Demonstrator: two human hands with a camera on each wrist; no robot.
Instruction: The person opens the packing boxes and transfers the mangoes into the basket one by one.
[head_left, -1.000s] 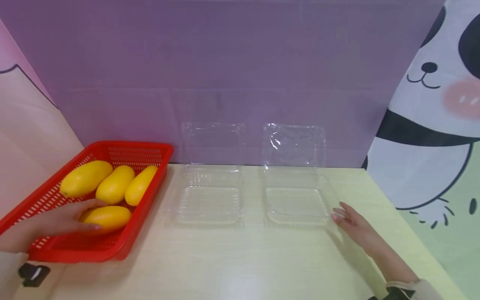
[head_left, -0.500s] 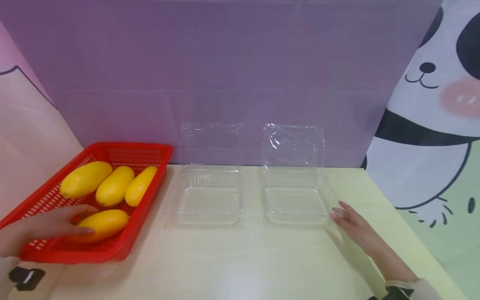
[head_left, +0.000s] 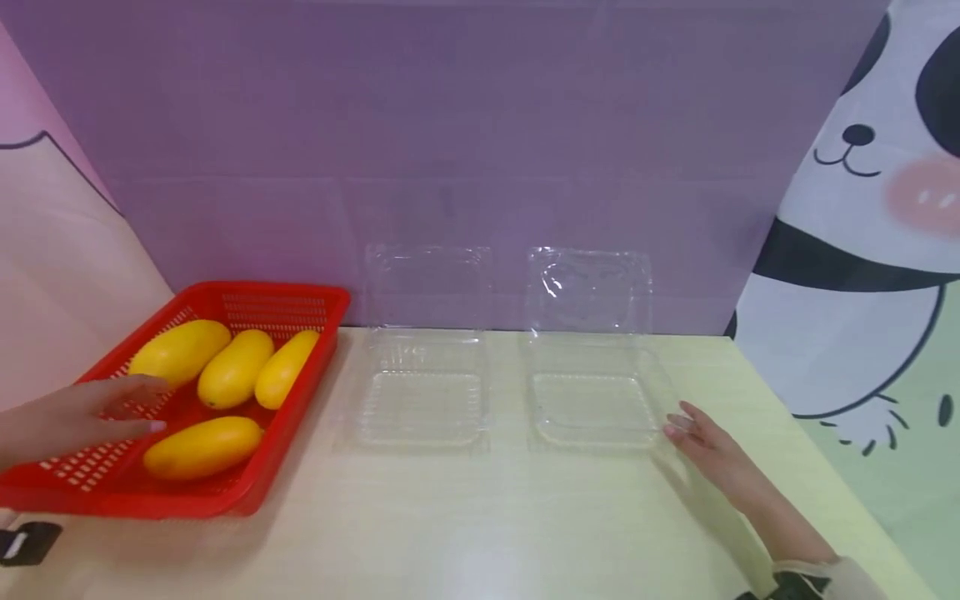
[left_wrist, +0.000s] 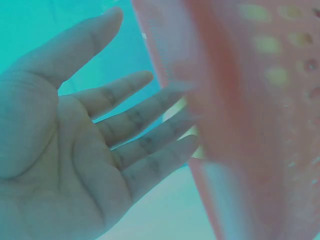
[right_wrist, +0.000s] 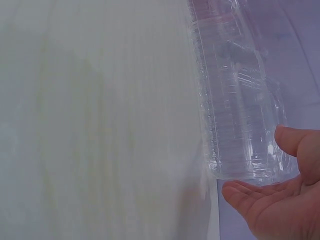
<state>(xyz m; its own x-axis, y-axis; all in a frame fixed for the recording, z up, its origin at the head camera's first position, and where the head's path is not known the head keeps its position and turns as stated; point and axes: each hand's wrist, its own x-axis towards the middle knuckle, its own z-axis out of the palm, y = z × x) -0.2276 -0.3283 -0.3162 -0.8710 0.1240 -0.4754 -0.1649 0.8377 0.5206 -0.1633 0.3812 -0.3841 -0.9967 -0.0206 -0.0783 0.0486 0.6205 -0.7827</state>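
My left hand [head_left: 97,417] is over the left part of the red basket [head_left: 300,400], its fingers extended with nothing between them. In the left wrist view the left palm [left_wrist: 75,145] shows with thumb and fingers spread. A yellow mango [head_left: 202,448] lies at the basket's front, just right of the left thumb. Three more mangoes, the middle one [head_left: 236,368] among them, lie behind it. My right hand [head_left: 708,450] holds the right front corner of a clear plastic container [head_left: 588,404], thumb and fingers either side of its rim. In the right wrist view this container [right_wrist: 240,115] stands beside the fingers.
A second clear container [head_left: 420,408] stands between the basket and the right one. Both have raised lids leaning back near the purple backdrop [head_left: 480,125]. Bare pale tabletop [head_left: 450,525] lies in front; a panda-print cloth [head_left: 847,350] hangs at the right.
My left hand has let go of the front mango and drawn back left and away from it. That mango now lies slightly further forward-left in the basket. The right hand stays at its container.
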